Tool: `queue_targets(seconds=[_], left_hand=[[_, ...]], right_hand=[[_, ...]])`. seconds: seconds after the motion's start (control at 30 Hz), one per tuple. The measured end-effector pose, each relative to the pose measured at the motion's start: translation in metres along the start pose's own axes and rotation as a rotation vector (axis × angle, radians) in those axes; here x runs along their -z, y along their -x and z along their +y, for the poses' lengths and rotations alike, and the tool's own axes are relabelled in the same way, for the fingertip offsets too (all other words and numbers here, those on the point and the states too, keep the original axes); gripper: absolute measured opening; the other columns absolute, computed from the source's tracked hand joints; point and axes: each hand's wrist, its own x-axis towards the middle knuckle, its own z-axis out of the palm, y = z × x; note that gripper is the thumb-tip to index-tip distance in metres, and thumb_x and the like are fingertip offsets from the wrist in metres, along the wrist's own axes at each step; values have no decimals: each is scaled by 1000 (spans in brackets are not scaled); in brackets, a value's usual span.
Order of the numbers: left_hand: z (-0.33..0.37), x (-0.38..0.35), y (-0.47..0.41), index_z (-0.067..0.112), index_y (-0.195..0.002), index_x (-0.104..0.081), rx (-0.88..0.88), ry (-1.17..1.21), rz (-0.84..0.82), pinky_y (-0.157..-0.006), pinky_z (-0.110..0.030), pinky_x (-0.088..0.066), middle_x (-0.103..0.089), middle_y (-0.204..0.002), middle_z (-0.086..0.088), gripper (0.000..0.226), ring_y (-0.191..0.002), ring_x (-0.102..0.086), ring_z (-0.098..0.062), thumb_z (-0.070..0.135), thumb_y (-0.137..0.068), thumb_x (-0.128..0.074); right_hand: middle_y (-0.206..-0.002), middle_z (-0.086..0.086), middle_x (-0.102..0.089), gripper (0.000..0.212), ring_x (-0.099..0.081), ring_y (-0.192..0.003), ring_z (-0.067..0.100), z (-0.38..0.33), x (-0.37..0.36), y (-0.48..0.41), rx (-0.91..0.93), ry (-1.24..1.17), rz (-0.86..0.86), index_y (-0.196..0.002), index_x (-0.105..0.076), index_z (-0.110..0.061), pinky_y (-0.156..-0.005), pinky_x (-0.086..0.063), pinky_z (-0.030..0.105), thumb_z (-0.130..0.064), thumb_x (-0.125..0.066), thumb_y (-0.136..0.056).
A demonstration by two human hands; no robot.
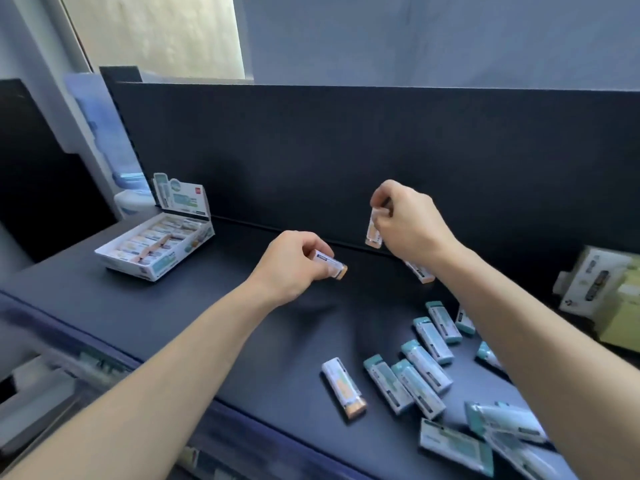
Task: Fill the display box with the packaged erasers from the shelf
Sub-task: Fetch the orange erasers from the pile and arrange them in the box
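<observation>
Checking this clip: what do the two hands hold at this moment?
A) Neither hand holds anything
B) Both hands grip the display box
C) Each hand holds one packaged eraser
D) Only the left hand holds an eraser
C: the left hand pinches an orange-ended eraser and the right hand holds a second eraser, while the display box sits untouched further left.
</observation>
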Motion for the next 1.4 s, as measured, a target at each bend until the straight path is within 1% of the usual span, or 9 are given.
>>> queue_targets(seconds=[0.17,0.27,0.33,0.47,0.57,0.73,0.9,1.07,1.4], left_hand=[[-44,65,15,15,-86,-63,32,60,133,-57,-17,-38,-57,-74,2,19,-66,-47,-10,16,-73,-77],[-76,110,19,14,-81,-57,55,86,214,-54,-14,-37,-54,-71,1,23,-63,-45,-11,13,-72,-79],[-96,138,19,16,-75,-54,58,99,255,-58,-22,-39,-56,-70,-1,26,-63,-46,-13,12,-70,-80],[-129,183,16,17,-71,-53,68,121,303,-62,-26,-41,-55,-65,2,30,-60,-45,-12,6,-69,-81],[-148,203,12,17,-74,-55,66,107,316,-64,-27,-41,-51,-64,4,27,-62,-44,-13,6,-70,-80],[-169,218,1,10,-81,-60,85,115,375,-63,-25,-39,-54,-70,0,19,-66,-46,-15,7,-73,-77],[-178,221,-10,20,-72,-55,117,98,398,-66,-27,-42,-57,-73,-1,23,-70,-50,-16,9,-76,-74],[-176,221,-22,22,-77,-54,161,91,378,-71,-34,-49,-61,-76,-2,24,-72,-55,-18,8,-78,-73],[-177,211,-38,18,-78,-55,222,56,290,-75,-38,-53,-68,-85,-12,23,-81,-65,-28,9,-74,-76]], right_hand=[[-69,-6,-56,24,-56,-77,20,-67,-53,-8,69,-152,-69,-113,-51,-14,-71,-51,33,-7,-38,-94],[-76,-7,-53,16,-61,-84,28,-109,-89,-16,73,-243,-104,-111,-46,-13,-80,-56,46,-11,-45,-95],[-80,-7,-49,13,-62,-86,29,-135,-109,-22,77,-268,-97,-107,-48,-11,-79,-56,47,-12,-51,-95],[-82,-3,-52,12,-63,-84,29,-175,-146,-33,78,-262,-73,-103,-53,-10,-78,-56,44,-10,-57,-92],[-88,-1,-55,18,-57,-80,21,-190,-165,-40,84,-182,-55,-104,-57,-9,-75,-52,33,-7,-62,-87],[-91,0,-60,26,-56,-82,17,-201,-181,-54,90,-125,-43,-103,-58,-9,-74,-49,28,2,-61,-79],[-91,2,-63,23,-58,-81,16,-204,-192,-73,140,-175,-65,-99,-63,-9,-75,-52,28,2,-63,-79],[-83,-2,-58,20,-52,-64,8,-203,-204,-93,165,-256,-178,-97,-66,-11,-46,-43,7,1,-61,-82],[-92,0,-61,24,-55,-73,11,-192,-225,-117,139,-221,-336,-101,-64,-16,-53,-42,15,-2,-67,-82]])
